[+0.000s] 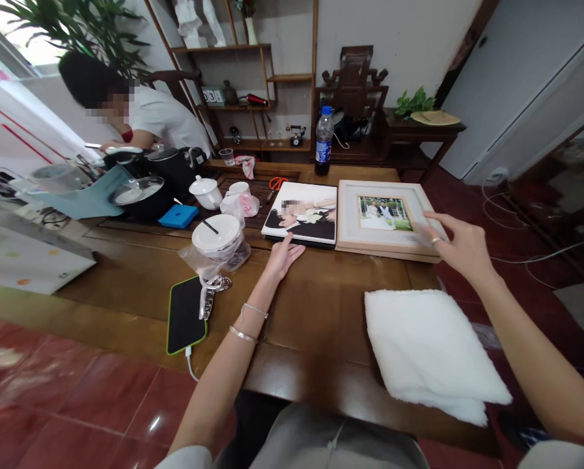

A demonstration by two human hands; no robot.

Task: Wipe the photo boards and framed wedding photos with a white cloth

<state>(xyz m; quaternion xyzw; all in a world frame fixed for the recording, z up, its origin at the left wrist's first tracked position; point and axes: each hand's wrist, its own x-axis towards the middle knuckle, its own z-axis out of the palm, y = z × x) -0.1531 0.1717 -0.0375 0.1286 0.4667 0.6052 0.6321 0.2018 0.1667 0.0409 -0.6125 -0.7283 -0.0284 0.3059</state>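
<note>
My left hand (pixel 282 258) is at the front edge of a photo album (pixel 316 229) with a black-and-white cover picture. Its fingers are stretched out, with the thumb against the edge. Beside the album, almost touching it, lies a pale wooden picture frame (pixel 347 215) holding a wedding photo (pixel 385 213). My right hand (pixel 462 244) is at the frame's right side, index finger extended to the border and fingers apart. A ring is on that hand. Between my forearms a folded white towel (pixel 428 345) lies near the table's front edge.
On the wooden table (pixel 316 326), a charging phone (pixel 185 319), stacked white bowls (pixel 217 234), a blue box (pixel 178 215), orange-handled scissors (pixel 276 185) and a dark-drink bottle (pixel 323 143) stand left and behind. Another person (pixel 159 114) leans over at the far left, near pots (pixel 142 202).
</note>
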